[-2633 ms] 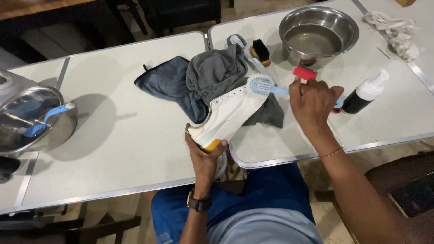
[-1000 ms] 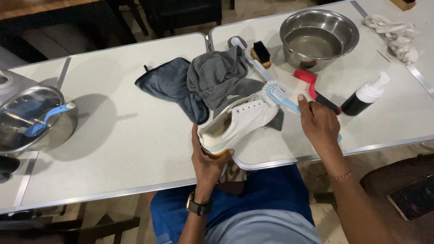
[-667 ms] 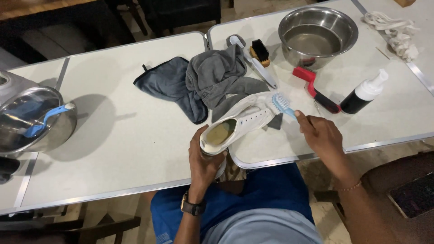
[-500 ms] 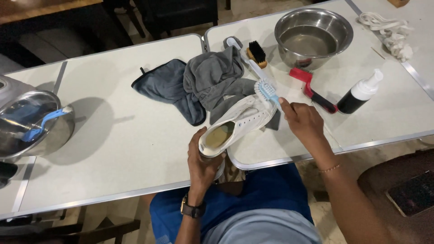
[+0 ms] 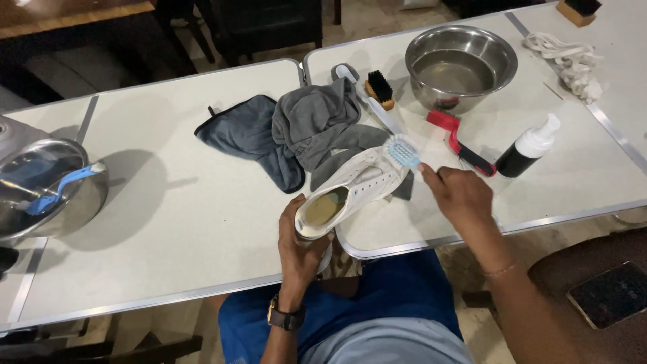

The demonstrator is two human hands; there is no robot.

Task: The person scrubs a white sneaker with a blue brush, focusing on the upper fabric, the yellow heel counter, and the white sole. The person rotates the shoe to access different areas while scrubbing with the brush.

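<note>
Two hands busy: my left hand (image 5: pixel 302 236) fingers grip the white sneaker's (image 5: pixel 350 192) heel. My right hand (image 5: pixel 461 195) fingers pinch the blue brush (image 5: pixel 403 151), bristles scrubbing its toe. More short strokes seem needed.

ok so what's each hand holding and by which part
The left hand grips the white shoe at its heel end. The right hand holds the blue brush by its handle.

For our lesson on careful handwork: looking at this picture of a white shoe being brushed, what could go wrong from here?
1. The left hand grips the shoe only at its heel, over the table edge; it might slip and drop.
2. The right hand works the blue brush close to the pump bottle, which a wide stroke could topple.
</note>
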